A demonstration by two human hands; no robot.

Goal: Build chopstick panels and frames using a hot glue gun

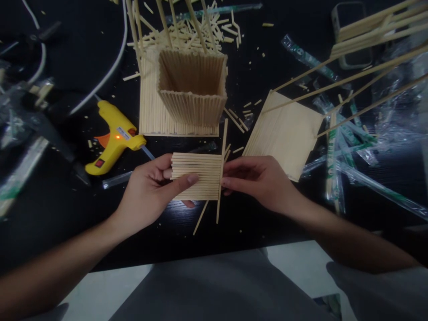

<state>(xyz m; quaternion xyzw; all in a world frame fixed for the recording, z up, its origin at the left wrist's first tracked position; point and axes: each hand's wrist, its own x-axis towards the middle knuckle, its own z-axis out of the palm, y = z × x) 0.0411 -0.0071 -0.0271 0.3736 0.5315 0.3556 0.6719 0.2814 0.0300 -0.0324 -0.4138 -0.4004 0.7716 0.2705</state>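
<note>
My left hand grips a small panel of parallel wooden sticks, thumb on top and fingers beneath. Along the panel's right edge lies a single longer stick, set crosswise and reaching past the panel at both ends. My right hand pinches that stick against the edge between thumb and fingers. Another loose stick slants out below the panel. Just beyond my hands stands an open box of upright sticks on a flat stick base.
A yellow hot glue gun with an orange light lies at the left. At right a stick structure with long legs rests on a flat panel. Plastic wrappers, a white cable and a heap of cut sticks lie around.
</note>
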